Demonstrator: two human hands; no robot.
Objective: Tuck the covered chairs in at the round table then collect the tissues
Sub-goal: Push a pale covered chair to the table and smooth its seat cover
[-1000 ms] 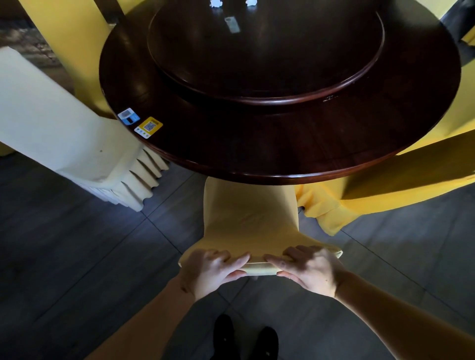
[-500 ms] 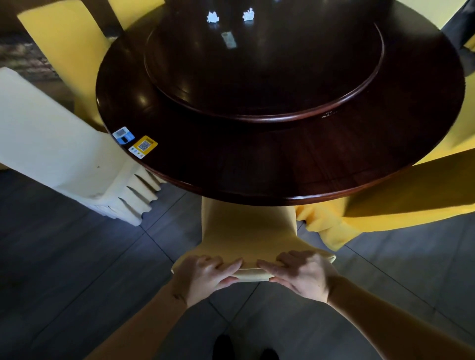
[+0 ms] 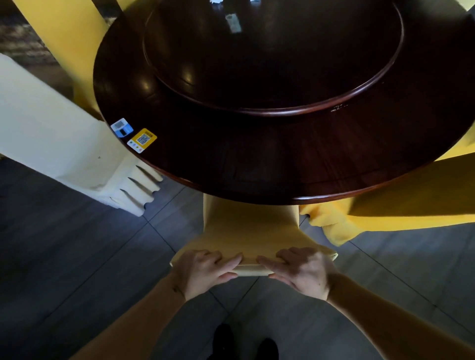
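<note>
I see my left hand [image 3: 205,269] and right hand [image 3: 303,269] side by side at lower centre, fingers curled over the top rail of the yellow fabric-covered chair [image 3: 250,228]; its seat is hidden beneath the dark round wooden surface [image 3: 257,159]; the white tissues [image 3: 214,1] are cut off at the frame's top edge.

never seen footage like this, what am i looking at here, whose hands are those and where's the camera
There is no machine here: the camera sits on a person's head and looks forward and down, so the edges bend. The left hand and right hand are that person's own, both gripping the top of a yellow covered chair whose seat is under the round table. On the dark wood lie a raised turntable and two QR stickers. A cream covered chair stands at the left, another yellow covered chair at the right.
</note>
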